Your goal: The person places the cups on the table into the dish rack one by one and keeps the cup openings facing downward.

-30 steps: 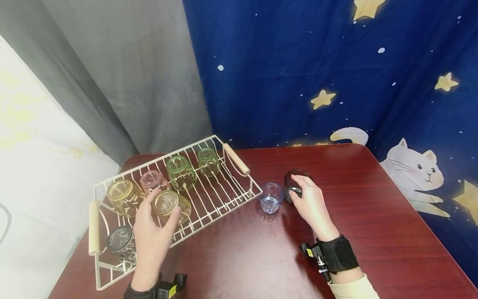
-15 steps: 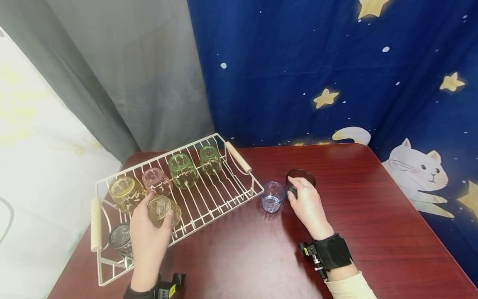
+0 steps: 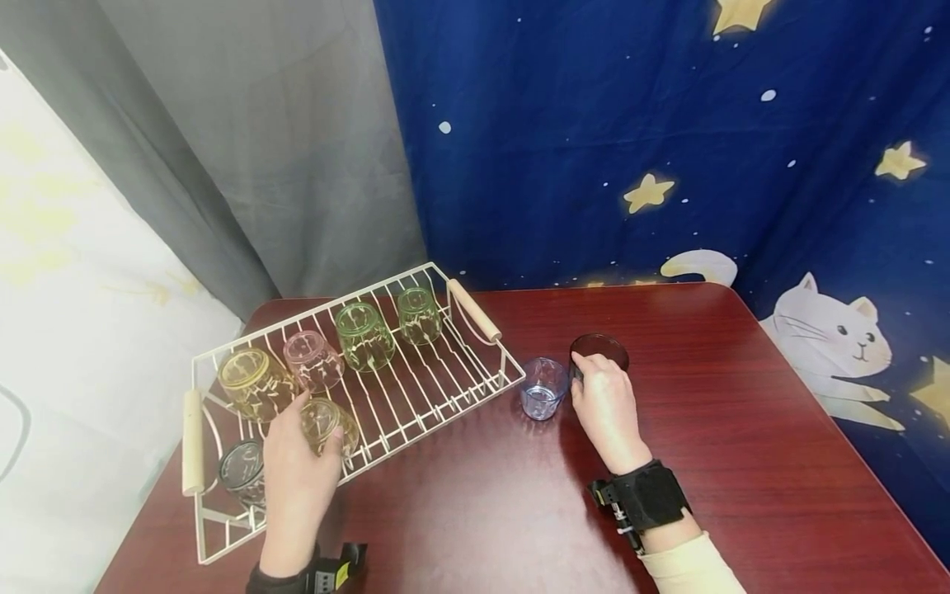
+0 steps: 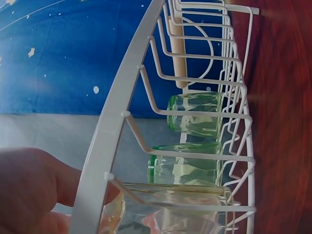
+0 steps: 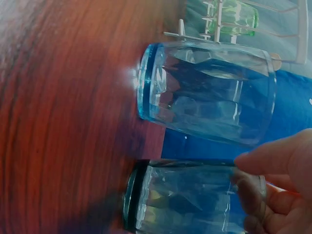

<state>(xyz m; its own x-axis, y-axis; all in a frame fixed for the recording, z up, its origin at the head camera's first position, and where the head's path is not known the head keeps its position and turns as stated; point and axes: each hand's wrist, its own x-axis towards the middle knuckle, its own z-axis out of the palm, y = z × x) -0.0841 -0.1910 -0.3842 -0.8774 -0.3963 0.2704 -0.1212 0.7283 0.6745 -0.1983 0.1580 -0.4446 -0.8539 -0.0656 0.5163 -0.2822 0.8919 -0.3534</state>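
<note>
My left hand [image 3: 300,470] grips an upside-down yellow glass [image 3: 326,422] near the front of the white wire rack [image 4: 105,136]. In the left wrist view, that glass sits low behind the rack's front wires, my fingertips near its base. My right hand [image 3: 610,412] holds a dark glass [image 3: 607,345] near its rim, thumb on one side and fingers on the other. The dark glass stands upright on the table in the right wrist view [image 5: 185,197]. Just left of it stands an upright blue glass [image 3: 542,394], apart from my fingers.
Upside down in the rack are another yellow glass [image 3: 256,384], a pink glass [image 3: 313,361], two green glasses [image 3: 365,337] and a grey glass [image 3: 241,472], partly behind my left hand. Wooden handles [image 3: 473,310] stand at both rack ends. Curtains hang behind the table [image 3: 742,429].
My left hand has lowered the yellow glass into the rack, moving it slightly left. My right hand stays at the dark glass with little movement. The head view has shifted slightly.
</note>
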